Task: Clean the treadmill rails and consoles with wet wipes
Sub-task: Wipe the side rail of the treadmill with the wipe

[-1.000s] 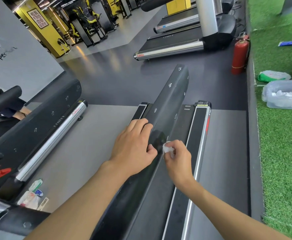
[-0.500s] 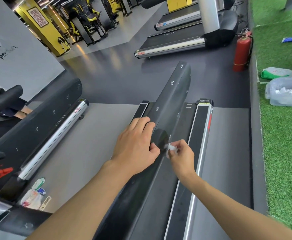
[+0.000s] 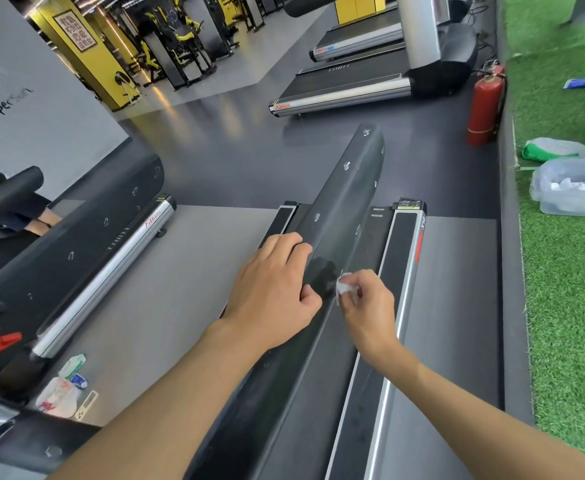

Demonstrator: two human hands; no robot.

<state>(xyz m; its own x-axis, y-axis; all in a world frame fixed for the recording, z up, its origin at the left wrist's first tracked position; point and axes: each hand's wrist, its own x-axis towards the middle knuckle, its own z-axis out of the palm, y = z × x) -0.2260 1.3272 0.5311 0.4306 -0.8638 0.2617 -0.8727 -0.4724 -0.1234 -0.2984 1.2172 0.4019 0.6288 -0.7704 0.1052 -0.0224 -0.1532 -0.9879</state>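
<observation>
White wet wipe [image 3: 343, 288] pinched against black rail [image 3: 344, 199]

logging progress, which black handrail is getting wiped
The middle handrail: the left hand grips it and the right hand holds a white wipe to it. The far-left handrail is untouched.

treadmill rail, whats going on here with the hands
A person is wiping the black rail of a treadmill. The left hand grips the rail's top edge, while the right hand pinches a small white wipe against the rail's side, about midway along. A clear tub sits on the green turf to the right.
</observation>
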